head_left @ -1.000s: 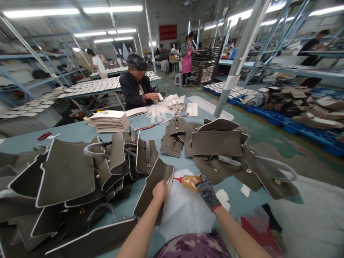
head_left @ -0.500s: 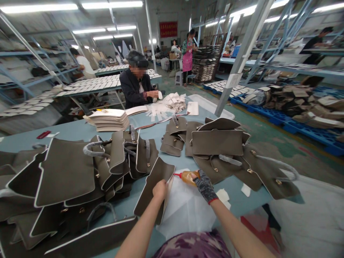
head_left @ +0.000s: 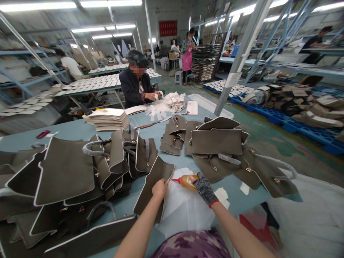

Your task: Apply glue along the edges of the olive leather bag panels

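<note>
My left hand (head_left: 160, 188), bare, is closed on the right edge of a dark olive-brown bag panel (head_left: 150, 184), which is held tilted up from the table. In my right hand (head_left: 204, 189), which wears a grey knitted glove with a red cuff, lies a glue bottle (head_left: 188, 181) of amber liquid. Its red nozzle points left and reaches the panel's edge beside my left fingers. Whether the tip touches the edge I cannot tell. Beneath the bottle a white sheet (head_left: 185, 211) covers part of the table.
Bag pieces with wrapped handles (head_left: 67, 172) heap up on the left, and more bag pieces (head_left: 216, 141) lie at the right. A stack of pale panels (head_left: 107, 120) stands farther back. Across the table sits a co-worker (head_left: 135, 84) handling white strips. A metal post (head_left: 238, 68) rises at the right.
The bottle has shifted slightly left and down, its nozzle moving lower along the panel's edge. My left hand stays on the panel. The co-worker's hands have come together.
</note>
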A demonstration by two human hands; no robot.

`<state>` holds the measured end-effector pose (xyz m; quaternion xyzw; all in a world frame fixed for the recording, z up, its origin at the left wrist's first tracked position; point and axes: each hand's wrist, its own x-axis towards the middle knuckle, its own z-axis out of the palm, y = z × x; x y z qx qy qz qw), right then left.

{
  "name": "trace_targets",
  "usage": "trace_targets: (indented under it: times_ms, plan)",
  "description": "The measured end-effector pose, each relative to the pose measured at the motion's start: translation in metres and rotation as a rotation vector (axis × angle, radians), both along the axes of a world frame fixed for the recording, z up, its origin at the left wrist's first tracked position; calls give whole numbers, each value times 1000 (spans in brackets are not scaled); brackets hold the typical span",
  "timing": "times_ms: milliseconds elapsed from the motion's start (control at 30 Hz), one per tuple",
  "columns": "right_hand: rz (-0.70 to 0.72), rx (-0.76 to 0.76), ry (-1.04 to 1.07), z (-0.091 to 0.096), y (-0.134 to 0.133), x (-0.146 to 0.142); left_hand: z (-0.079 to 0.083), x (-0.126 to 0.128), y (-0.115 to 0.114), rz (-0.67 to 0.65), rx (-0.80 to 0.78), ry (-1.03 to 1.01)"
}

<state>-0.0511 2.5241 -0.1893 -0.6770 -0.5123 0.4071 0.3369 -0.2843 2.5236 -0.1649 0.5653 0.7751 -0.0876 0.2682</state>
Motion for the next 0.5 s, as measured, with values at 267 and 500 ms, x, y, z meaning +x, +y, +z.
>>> trace_targets:
  times_ms: [267, 500]
  plan:
    - [-46, -21, 40, 5, -22, -5, 2, 1, -1, -11, -15, 8]
    - [0, -25, 45, -6, -44, -8, 6, 3, -1, -2, -22, 24]
